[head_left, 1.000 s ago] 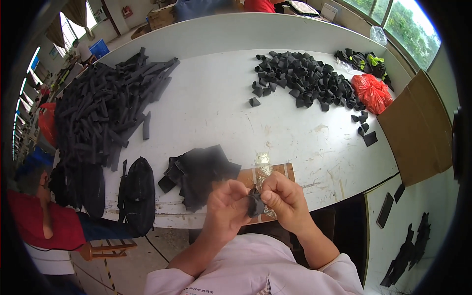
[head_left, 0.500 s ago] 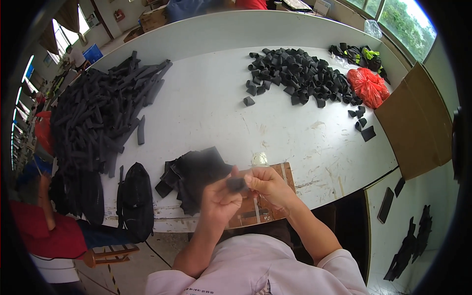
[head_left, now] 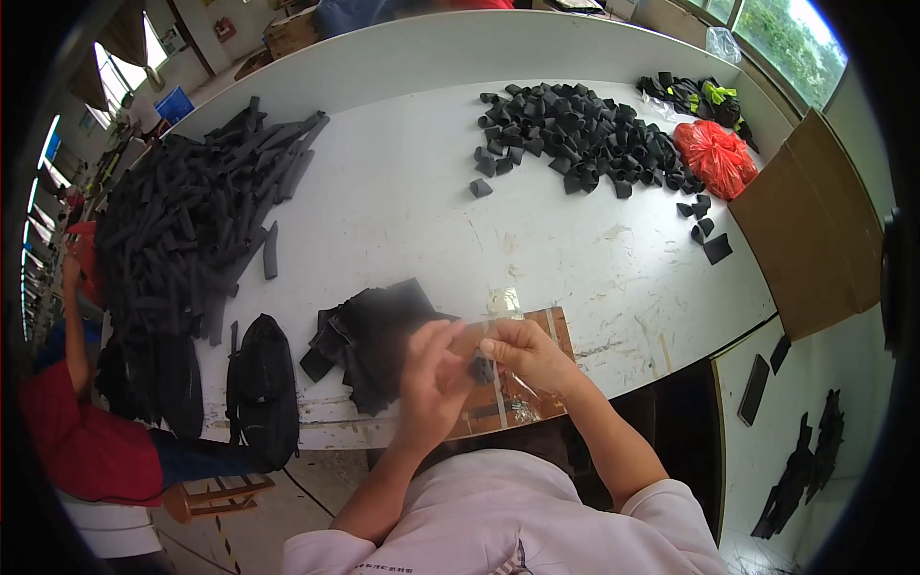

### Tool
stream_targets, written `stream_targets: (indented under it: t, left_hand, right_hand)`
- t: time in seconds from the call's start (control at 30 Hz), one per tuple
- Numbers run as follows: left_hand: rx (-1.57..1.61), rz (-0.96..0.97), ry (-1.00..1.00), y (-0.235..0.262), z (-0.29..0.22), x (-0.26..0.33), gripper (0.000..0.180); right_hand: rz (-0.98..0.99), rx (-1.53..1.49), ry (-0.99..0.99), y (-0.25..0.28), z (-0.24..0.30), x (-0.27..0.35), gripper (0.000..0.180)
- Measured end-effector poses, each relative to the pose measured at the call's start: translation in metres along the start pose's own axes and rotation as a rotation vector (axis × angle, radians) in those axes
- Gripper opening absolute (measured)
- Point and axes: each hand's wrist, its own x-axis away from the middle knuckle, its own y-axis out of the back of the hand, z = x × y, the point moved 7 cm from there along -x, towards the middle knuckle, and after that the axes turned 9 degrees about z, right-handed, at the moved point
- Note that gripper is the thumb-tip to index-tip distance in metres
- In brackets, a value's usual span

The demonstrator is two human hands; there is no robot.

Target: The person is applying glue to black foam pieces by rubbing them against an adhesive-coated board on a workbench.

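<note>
My right hand [head_left: 529, 355] is closed in a pinch on a small black fabric piece [head_left: 482, 371], held above a brown board [head_left: 558, 337] at the table's near edge. A thin pale strand or tool shows below its fingers, too fine to make out. My left hand [head_left: 433, 379] is beside the piece, fingers apart and slightly blurred, with nothing visible in it. Just beyond and left of it lies a stack of flat black fabric pieces [head_left: 369, 331]. Shiny bits [head_left: 522, 412] lie on the board's near part.
Long black strips [head_left: 182, 220] are heaped at left, with a black bag [head_left: 265, 388] nearer. Short black loops [head_left: 585, 134] are piled at the back right, beside a red plastic bag [head_left: 714, 158] and a cardboard sheet [head_left: 815, 225]. Another person in a red sleeve [head_left: 57, 402] sits at left.
My left hand has come off the small black piece and its fingers have spread. The right hand keeps the piece, now slightly lower. The person at left has raised an arm.
</note>
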Motion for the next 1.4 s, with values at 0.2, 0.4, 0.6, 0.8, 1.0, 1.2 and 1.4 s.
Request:
stream_targets:
  t: [0.2, 0.4, 0.6, 0.8, 1.0, 1.2, 1.4]
  left_hand:
    - [0.087, 0.048, -0.233, 0.002, -0.018, -0.002, 0.007]
    - [0.428, -0.072, -0.075, 0.012, 0.0, 0.01, 0.008]
    - [0.703, 0.134, 0.109, -0.02, 0.015, 0.0, 0.015]
    - [0.31, 0.377, 0.011, -0.029, -0.001, -0.022, 0.008]
    - [0.124, 0.33, -0.061, -0.027, -0.002, -0.025, 0.005]
    - [-0.002, 0.444, -0.012, -0.036, 0.001, -0.021, 0.006]
    - [0.484, 0.229, -0.036, -0.02, -0.001, -0.006, 0.017]
  right_hand:
    - [-0.24, 0.438, 0.336, -0.003, 0.054, 0.025, 0.029]
    - [-0.076, 1.276, 0.369, -0.035, 0.069, 0.03, 0.027]
    - [-0.117, 1.134, 0.258, -0.023, 0.017, 0.023, 0.021]
    - [-0.22, 0.998, 0.523, -0.025, 0.04, 0.039, 0.017]
    - [-0.228, 0.794, 0.487, -0.021, 0.017, 0.031, 0.017]
    - [-0.231, 0.694, 0.454, -0.022, -0.023, 0.022, 0.012]
    - [-0.211, 0.85, 0.411, -0.023, 0.017, 0.03, 0.017]
